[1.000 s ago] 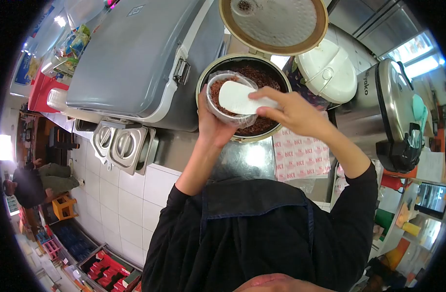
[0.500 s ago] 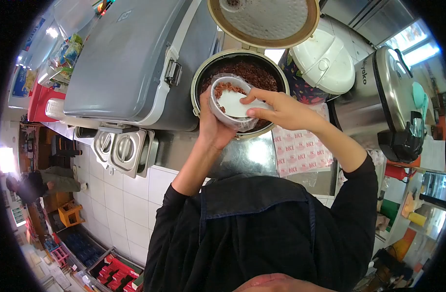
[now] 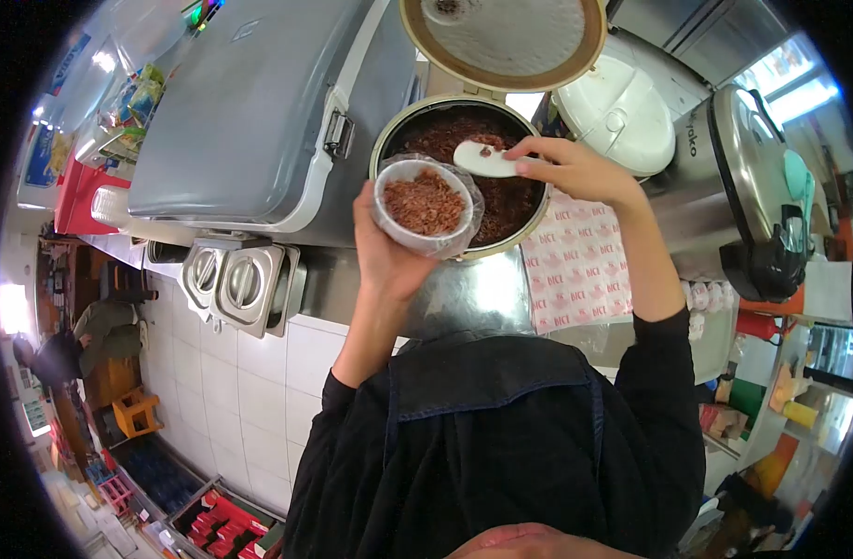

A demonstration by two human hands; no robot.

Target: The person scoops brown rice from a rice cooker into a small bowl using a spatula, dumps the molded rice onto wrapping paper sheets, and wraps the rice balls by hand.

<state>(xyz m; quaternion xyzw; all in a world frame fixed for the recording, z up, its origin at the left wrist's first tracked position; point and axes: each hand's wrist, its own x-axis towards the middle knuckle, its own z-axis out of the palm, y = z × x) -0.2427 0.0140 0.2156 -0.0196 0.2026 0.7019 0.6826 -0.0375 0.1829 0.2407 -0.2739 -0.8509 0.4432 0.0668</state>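
Observation:
My left hand (image 3: 389, 263) is closed around a white bowl (image 3: 419, 244) lined with clear plastic, its mouth tipped toward me. Reddish-brown cooked rice (image 3: 426, 205) fills much of it. In my right hand (image 3: 575, 170), a white rice paddle (image 3: 482, 162) is pinched by its handle end, with a few grains stuck on the blade. The paddle is over the open rice cooker (image 3: 487, 249), just right of the bowl. More dark reddish rice (image 3: 503, 205) lies in the cooker's pot, partly hidden by the bowl and paddle.
The cooker's raised lid (image 3: 506, 42) stands behind the pot. A big grey insulated box (image 3: 231, 121) is to the left. On the right are a white-lidded cooker (image 3: 622, 112), a steel cooker (image 3: 697, 196) and printed paper (image 3: 575, 265). Lidded steel pans (image 3: 250, 289) sit front left.
The paddle has come out of the bowl and moved right and up over the cooker. The bowl has shifted left and down, and its rice now shows fully.

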